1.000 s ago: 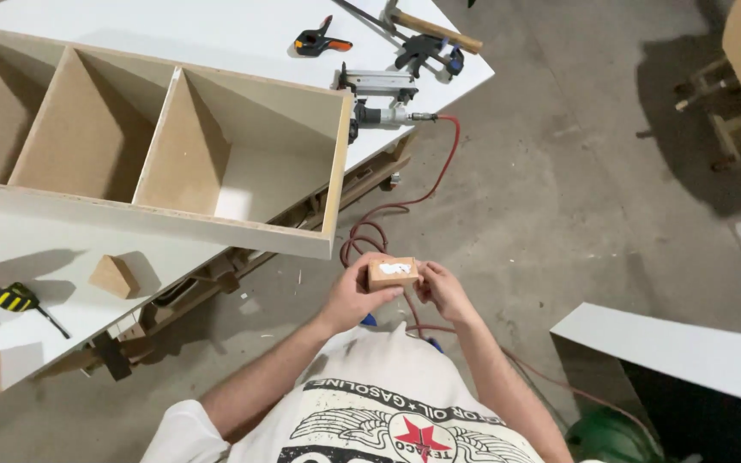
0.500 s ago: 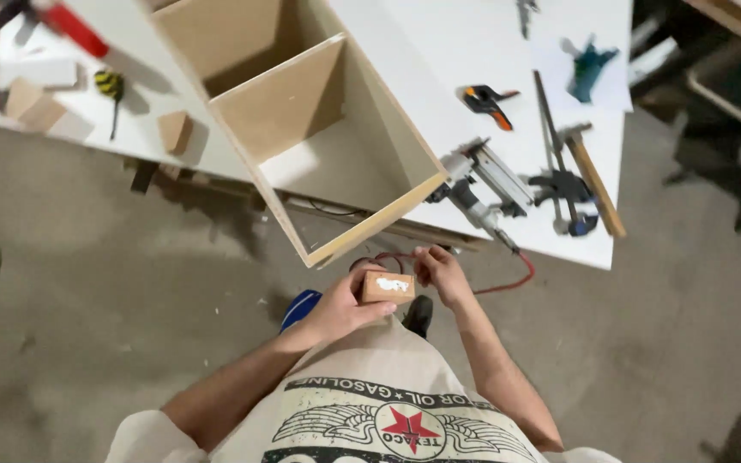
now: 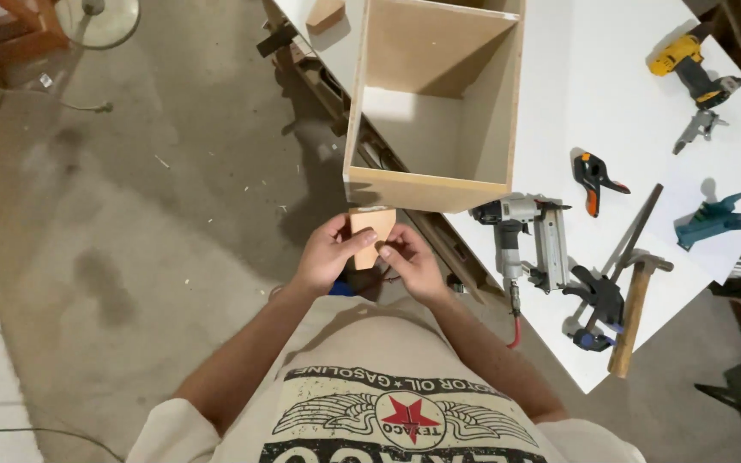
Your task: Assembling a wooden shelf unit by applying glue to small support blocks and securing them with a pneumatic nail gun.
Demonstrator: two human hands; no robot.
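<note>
Both hands hold a small tan wooden block (image 3: 370, 231) in front of my chest. My left hand (image 3: 329, 254) grips its left side, with the thumb across the face. On the right side, my right hand (image 3: 412, 262) pinches its lower edge. The block sits just below the near end of an open wooden cabinet box (image 3: 426, 189) that lies on the white worktable (image 3: 559, 120).
On the table to the right lie a grey nail gun (image 3: 525, 236) with a red hose, a hammer (image 3: 635, 309), a black bar clamp (image 3: 602, 296), an orange-and-black spring clamp (image 3: 593, 178), a teal clamp (image 3: 713, 221) and a yellow drill (image 3: 688, 69). Concrete floor lies left.
The view has swung so the cabinet box and table now lie ahead and right. The block stays in both hands and has turned, showing a plain face.
</note>
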